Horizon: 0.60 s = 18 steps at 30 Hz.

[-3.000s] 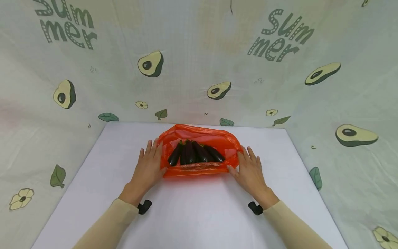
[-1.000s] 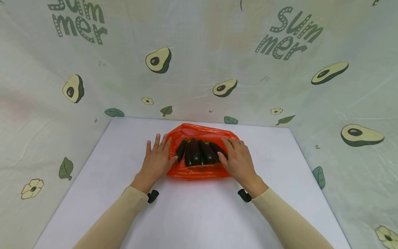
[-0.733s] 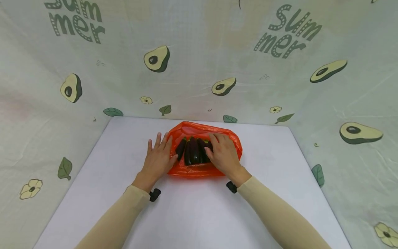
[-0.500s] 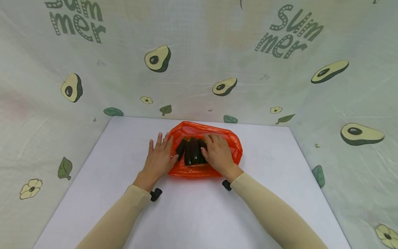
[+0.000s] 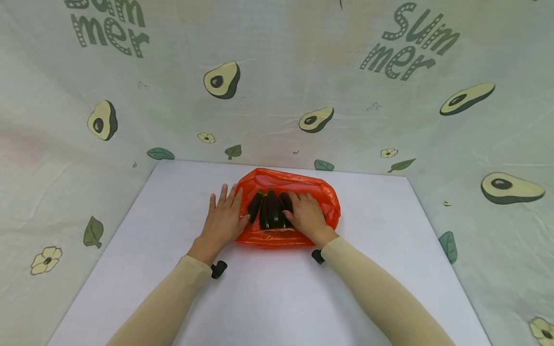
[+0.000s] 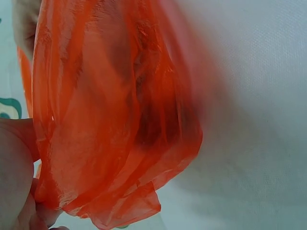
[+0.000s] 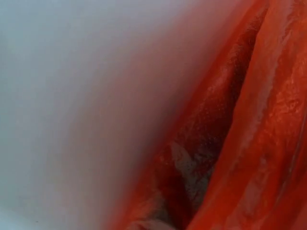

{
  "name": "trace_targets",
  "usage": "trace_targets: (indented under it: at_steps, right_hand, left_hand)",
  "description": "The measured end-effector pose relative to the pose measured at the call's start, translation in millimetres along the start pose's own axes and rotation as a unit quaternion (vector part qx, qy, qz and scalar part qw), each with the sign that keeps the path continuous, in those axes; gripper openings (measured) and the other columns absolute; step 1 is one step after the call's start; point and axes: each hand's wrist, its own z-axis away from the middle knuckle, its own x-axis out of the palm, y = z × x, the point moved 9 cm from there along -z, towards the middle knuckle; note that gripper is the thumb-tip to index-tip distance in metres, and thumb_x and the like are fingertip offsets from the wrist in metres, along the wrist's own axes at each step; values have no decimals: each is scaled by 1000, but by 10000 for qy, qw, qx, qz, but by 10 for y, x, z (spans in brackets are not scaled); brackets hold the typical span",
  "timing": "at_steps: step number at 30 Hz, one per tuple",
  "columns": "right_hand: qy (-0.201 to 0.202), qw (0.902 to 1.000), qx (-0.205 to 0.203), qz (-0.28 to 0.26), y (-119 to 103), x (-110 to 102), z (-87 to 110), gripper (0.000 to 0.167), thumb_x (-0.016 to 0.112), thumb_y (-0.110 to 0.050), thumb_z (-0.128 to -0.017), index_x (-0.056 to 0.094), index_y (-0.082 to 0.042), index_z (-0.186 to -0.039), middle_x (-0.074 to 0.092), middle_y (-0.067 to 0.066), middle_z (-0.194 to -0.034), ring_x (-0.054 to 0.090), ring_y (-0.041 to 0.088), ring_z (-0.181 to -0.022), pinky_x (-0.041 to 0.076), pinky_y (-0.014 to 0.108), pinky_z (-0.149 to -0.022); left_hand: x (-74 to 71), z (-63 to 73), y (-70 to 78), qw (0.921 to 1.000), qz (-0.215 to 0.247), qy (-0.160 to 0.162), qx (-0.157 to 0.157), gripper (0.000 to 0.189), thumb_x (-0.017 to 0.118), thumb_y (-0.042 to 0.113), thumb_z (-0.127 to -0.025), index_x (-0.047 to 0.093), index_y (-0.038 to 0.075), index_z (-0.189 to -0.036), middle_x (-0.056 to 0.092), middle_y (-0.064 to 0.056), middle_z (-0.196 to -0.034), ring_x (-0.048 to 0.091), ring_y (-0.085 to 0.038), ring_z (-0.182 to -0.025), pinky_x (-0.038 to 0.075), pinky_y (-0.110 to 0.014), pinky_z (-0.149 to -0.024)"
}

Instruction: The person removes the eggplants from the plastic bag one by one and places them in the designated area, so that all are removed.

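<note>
An orange-red plastic bag (image 5: pixel 298 238) lies on the white table with its mouth wide. Inside, several dark, glossy eggplants (image 5: pixel 273 211) lie side by side, green stem ends toward the back. My left hand (image 5: pixel 220 221) rests at the bag's left side, fingers straight and spread, thumb over its rim. Reaching into the right part of the bag, my right hand (image 5: pixel 309 216) grips an eggplant with bent fingers; the hand mostly hides it. The left wrist view shows the bag's side (image 6: pixel 115 120) near part of the left hand (image 6: pixel 14 177). The right wrist view shows only bag and table.
The white table (image 5: pixel 268 293) extends on both sides and in front of the bag. Behind it hangs a pale cloth (image 5: pixel 268 72) printed with avocados, leaves and lettering. Black wrist mounts (image 5: pixel 219 269) sit under both sleeves.
My right hand has left the bag's right rim, moved left over the eggplants, then lowered with its fingers bending. The left hand stays at the left rim. The view has shifted slightly.
</note>
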Motion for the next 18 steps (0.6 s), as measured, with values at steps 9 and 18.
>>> trace_targets:
  at_steps: [9,18]
  right_hand:
    - [-345,9971,676,-77,60,35,-37,51,74,-37,-98,56,-7,-135,74,17,-104,68,36,-94,62,51,-85]
    - [-663,9823,1198,-1282,139,-22,81,70,74,-28,-96,44,-13,-157,63,17,-133,58,35,-118,58,57,-99]
  left_hand:
    - [54,-7,4,10000,-26,-7,-14,86,69,41,-101,28,2,-166,25,-19,-174,11,-43,-163,13,-68,-128]
    - [12,2,2,9999,82,60,-71,86,70,39,-100,29,1,-165,26,-20,-173,12,-44,-163,14,-68,-128]
